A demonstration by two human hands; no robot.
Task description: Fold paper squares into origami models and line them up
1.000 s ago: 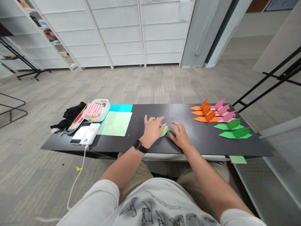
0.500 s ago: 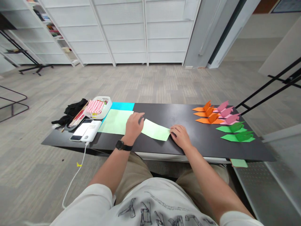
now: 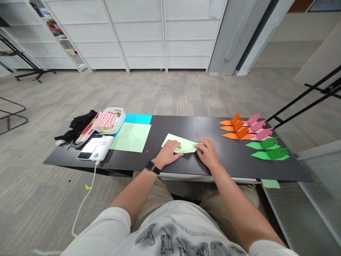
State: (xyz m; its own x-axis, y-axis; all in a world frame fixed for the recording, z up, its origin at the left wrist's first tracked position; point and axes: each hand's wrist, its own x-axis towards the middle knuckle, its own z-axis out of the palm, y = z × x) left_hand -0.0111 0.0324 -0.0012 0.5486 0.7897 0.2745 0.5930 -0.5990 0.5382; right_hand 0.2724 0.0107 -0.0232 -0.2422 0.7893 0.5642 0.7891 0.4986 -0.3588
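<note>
In front of me on the dark table lies a sheet of light green origami paper, partly folded, its right end narrowing to a fold. My left hand rests on its left part, fingers stretched over the paper and thumb apart. At the right end, my right hand pinches the paper's edge between thumb and fingers. Part of the sheet's lower left is hidden under my left hand.
Left of my hands lie a light green sheet and a blue sheet, then a white power bank, a phone and a white basket. Folded orange, pink and green paper birds stand at right.
My left hand moved off the paper to the left, then back onto it. The paper was spread into a wide strip half a second ago; now its right end is folded over, with my right hand there.
</note>
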